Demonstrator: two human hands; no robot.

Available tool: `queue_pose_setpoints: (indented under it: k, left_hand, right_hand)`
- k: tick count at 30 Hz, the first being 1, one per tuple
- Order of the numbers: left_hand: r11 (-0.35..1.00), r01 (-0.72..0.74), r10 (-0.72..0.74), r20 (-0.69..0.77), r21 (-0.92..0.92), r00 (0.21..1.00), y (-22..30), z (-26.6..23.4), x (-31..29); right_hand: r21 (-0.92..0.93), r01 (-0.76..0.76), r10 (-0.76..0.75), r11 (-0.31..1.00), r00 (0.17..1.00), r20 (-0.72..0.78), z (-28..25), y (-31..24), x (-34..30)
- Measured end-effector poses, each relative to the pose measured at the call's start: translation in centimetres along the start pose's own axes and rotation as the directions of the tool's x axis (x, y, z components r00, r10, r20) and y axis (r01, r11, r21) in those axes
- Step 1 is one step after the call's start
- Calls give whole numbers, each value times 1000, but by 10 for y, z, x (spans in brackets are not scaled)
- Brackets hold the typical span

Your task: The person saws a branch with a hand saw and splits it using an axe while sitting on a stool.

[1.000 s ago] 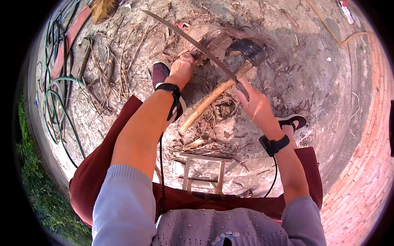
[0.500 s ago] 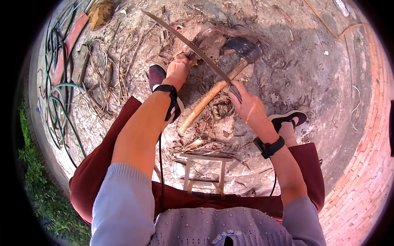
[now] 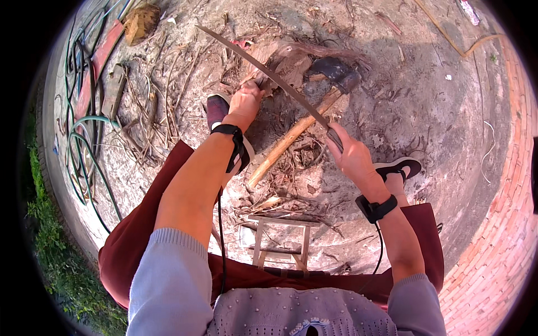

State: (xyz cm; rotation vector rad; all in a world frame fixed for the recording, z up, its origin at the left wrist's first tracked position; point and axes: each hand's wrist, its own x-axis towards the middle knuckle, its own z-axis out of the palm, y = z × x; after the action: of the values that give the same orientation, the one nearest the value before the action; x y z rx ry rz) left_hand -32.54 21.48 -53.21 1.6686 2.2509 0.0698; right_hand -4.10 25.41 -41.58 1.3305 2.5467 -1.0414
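My right hand (image 3: 352, 157) is closed round the grip of a long, narrow, curved blade (image 3: 266, 71). The blade slants up and left across the view and passes over a rough piece of wood (image 3: 290, 63) on the ground. Close to the wood's left end, my left hand (image 3: 245, 102) is closed, with a dark bit of something showing past its fingers; what it grips is mostly hidden. Under the blade lies an axe with a pale wooden handle (image 3: 286, 141) and a dark metal head (image 3: 336, 73), which sits beside the wood.
Dry twigs (image 3: 147, 131) litter the ground at left, beside hoses (image 3: 75, 151) and a red plank (image 3: 101, 53). A small wooden stool (image 3: 280, 222) stands between my legs. My shoes (image 3: 404, 168) flank the work area. At right runs a brick strip (image 3: 493, 224).
My right hand has drawn a little to the right and nearer to me, and the blade has come with it. My left hand keeps its place by the wood. The whole view has shifted slightly.
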Motion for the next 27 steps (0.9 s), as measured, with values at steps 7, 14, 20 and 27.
queue_pose_setpoints:
  k: [7, 14, 20, 27]
  left_hand:
    - [991, 24, -37, -100, -130, 994, 2, -15, 3]
    - [996, 51, -54, -31, -78, 998, 17, -20, 10]
    - [993, 51, -58, -69, -108, 996, 7, -19, 4]
    - [994, 14, -17, -37, -105, 999, 23, -11, -1]
  right_hand:
    - [-191, 91, -96, 977, 995, -21, -59, 44, -84]
    - [40, 6, -4, 999, 999, -36, -17, -6, 17]
    - [-183, -4, 12, 983, 999, 45, -56, 29, -60]
    - [42, 17, -15, 999, 999, -44, -12, 7, -21]
